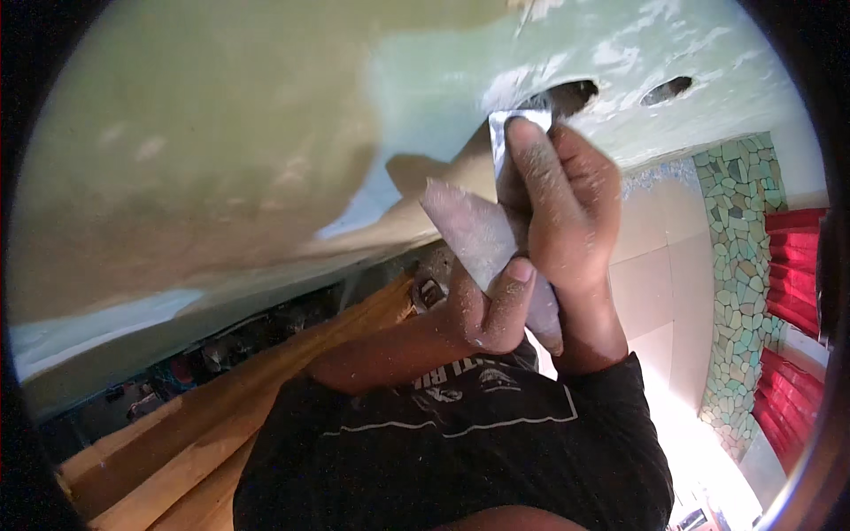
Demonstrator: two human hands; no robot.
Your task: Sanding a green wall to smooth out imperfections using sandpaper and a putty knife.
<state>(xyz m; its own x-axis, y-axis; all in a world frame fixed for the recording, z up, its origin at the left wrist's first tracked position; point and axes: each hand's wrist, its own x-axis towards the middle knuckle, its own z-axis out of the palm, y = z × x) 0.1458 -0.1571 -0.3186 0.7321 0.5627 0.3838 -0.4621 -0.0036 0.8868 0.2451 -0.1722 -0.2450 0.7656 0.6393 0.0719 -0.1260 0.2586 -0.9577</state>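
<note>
My right hand (571, 199) grips a thin, shiny metal plate (521, 123), its thumb flat on the face, close below a ragged hole (574, 96) in the green painted wall (265, 99). Below and left of it, my left hand (495, 305) pinches a thin greyish sheet (475, 229) with pointed corners under the thumb. The sheet meets or overlaps the lower end of the plate; the join is hidden by the fingers. Pale dust coats both hands. Whitish patches of filler or plaster surround the hole.
A second, smaller hole (667, 91) is in the wall at the right. Orange-brown cloth (219, 411) hangs at lower left, beside dark shelving with clutter. To the right are beige wall panels (641, 285), a green stone-mosaic strip (737, 285) and red curtains (793, 265).
</note>
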